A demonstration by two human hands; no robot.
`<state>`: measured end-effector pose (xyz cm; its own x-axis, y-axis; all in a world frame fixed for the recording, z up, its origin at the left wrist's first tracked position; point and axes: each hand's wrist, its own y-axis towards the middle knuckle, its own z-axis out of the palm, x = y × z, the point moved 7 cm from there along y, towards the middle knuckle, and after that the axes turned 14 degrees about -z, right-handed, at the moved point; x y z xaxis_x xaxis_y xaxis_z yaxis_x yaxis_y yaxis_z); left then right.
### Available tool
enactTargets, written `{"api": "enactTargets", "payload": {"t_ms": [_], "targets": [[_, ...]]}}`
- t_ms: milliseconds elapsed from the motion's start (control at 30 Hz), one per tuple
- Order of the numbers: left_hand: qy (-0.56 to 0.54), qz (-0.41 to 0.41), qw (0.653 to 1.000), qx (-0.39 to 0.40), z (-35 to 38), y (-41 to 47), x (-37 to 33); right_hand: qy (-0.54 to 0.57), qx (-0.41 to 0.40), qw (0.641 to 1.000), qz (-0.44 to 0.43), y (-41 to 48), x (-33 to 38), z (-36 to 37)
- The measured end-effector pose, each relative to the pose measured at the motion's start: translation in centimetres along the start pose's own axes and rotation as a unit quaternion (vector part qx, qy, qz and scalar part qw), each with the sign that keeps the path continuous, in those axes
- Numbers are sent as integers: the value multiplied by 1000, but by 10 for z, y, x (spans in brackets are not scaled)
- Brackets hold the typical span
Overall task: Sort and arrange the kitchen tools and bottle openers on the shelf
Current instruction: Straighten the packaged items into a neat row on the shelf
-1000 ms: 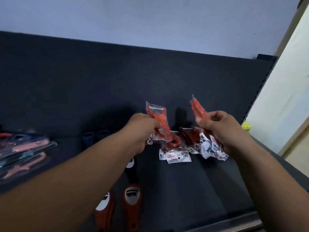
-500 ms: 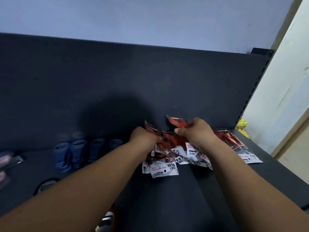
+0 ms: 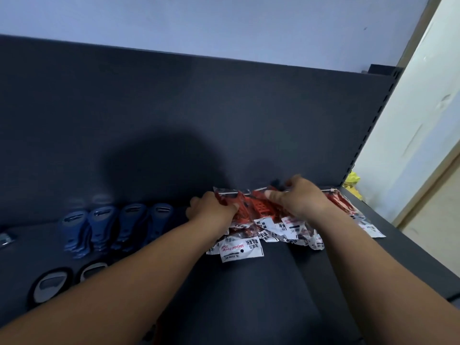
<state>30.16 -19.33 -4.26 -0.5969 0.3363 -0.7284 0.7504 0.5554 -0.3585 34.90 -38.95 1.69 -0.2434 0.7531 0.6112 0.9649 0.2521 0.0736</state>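
Note:
Several red peelers in clear packets (image 3: 258, 207) lie in a row against the dark shelf's back panel, white labels toward me. My left hand (image 3: 211, 209) grips the left end of the row, its fingers curled over a red peeler packet. My right hand (image 3: 301, 197) rests on the packets further right, thumb and fingers pinching one near its top. More packets (image 3: 348, 212) extend to the right of that hand.
Several blue bottle openers (image 3: 117, 220) stand in a row left of the packets. Two black bottle openers (image 3: 49, 285) lie nearer me at left. The dark shelf (image 3: 249, 295) ends at a slotted upright (image 3: 368, 135) on the right; something yellow (image 3: 353, 181) lies beyond it.
Both hands have brought their red packets down from the air onto the shelf and moved apart along the row at the back panel. The view has shifted left and closer.

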Motion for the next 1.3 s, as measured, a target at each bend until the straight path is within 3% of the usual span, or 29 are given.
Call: {"api": "enactTargets", "payload": {"t_ms": [200,367,533,833,1300], "targets": [[47,49,997,-23,-16,-10,1,-76,-9,997,-17,-15,9,0],[166,149,970,-99,-60,-24,1,-121,-24,985,-122,-28,55,19],[265,193,931,-162,-108,-38,23,-190,8,957,-218,-43,107,57],[325,147,897,-263,-251,-61,127,-226,72,910,-339,-91,242,158],[354,113,889,-267,-456,-89,307,-182,104,884,-417,-211,442,313]]}}
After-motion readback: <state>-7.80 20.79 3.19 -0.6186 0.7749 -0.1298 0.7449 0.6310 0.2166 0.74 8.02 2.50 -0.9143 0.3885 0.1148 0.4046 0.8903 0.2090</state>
